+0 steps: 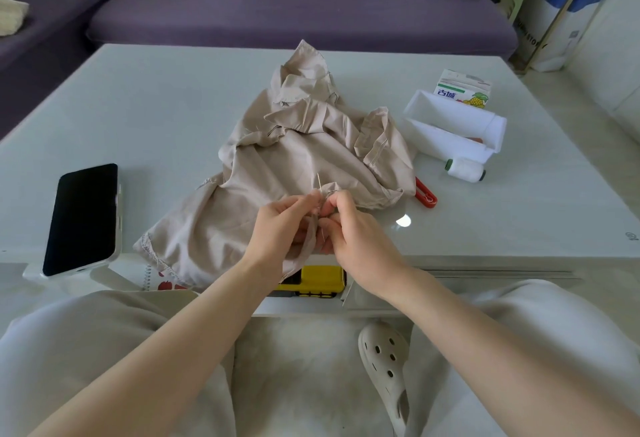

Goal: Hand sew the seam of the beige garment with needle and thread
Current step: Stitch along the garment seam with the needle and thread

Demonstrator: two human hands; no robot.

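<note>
The beige garment [294,145] lies crumpled on the pale table [156,107], its near edge hanging over the front. My left hand [280,225] pinches a fold of the garment's seam near the table's front edge. Close beside it, my right hand [349,225] pinches the needle [319,183], whose thin metal tip sticks up out of the fabric between my fingertips. The thread is too fine to make out.
A black phone [83,218] lies at the left. To the right are a white tray [453,124], a white thread spool [465,170], a red thread snipper [425,193] and a juice carton [462,88]. A yellow box [318,280] sits under the table edge. A purple sofa [277,6] stands behind.
</note>
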